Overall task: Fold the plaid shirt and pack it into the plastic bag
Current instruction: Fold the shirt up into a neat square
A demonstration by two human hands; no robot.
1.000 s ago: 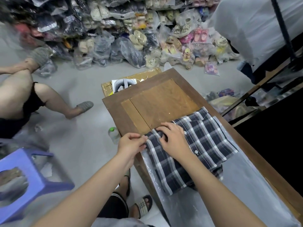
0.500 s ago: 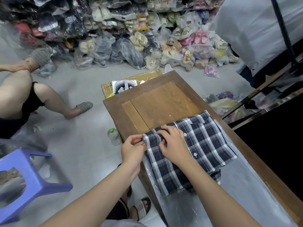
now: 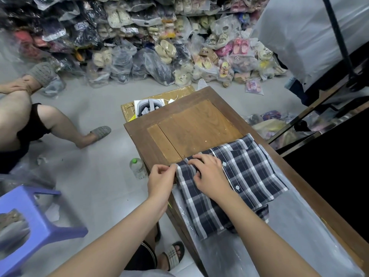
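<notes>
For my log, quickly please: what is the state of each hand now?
Left hand: closed, pinching the plaid shirt at its left edge.
Right hand: pressing on the shirt, fingers bent; grip cannot be told.
</notes>
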